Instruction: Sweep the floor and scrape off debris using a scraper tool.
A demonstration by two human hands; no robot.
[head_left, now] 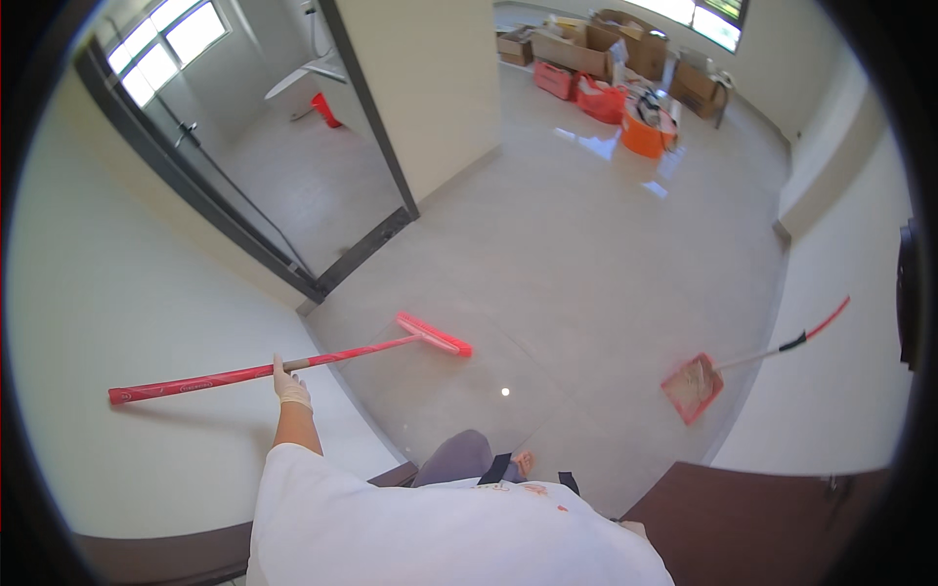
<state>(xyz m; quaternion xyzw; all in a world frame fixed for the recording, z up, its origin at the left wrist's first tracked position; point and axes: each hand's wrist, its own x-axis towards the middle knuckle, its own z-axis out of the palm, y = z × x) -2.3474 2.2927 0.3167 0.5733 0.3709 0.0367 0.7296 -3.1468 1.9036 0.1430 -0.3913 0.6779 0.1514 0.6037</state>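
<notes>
My left hand [290,382], in a pale glove, is closed around the handle of a push broom [362,351] with a red-pink head. Its handle slants to the left, the grip end beside the left wall. The bristle head rests on or just above the floor ahead of me. Just past my right sleeve a small pale patch [633,528] shows, perhaps part of my right hand or forearm; no fingers can be made out. A long-handled red dustpan [693,389] stands at the right, near the wall, with what looks like dust in it.
A dark-framed doorway [366,249] opens at the far left onto a room with a red bucket [325,110]. At the back lie cardboard boxes [576,49], red bags [599,101] and an orange tub [645,137]. A brown door [762,527] is at the near right.
</notes>
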